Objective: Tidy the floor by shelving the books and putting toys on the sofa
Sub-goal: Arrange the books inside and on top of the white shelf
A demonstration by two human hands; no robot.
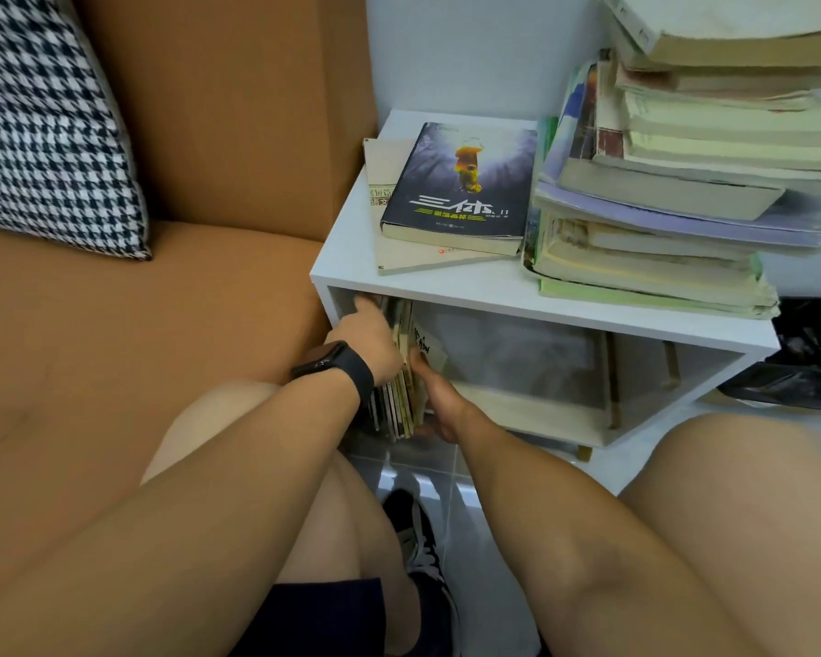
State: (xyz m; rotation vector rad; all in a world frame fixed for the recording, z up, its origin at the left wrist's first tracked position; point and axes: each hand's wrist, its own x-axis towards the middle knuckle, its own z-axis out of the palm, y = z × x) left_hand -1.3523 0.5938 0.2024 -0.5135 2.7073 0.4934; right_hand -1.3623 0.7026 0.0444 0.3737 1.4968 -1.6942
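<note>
Both hands were clamped on a bundle of thin books standing upright at the left end of the white shelf's lower compartment. The left hand, a dark watch on its wrist, pressed the bundle's left side with a finger reaching into the compartment; the right hand gripped the right side and bottom edge. On top of the shelf lay a dark-covered book over a pale one, beside a tall stack of books. The brown sofa stood just beside the shelf, with a checked cushion on it.
</note>
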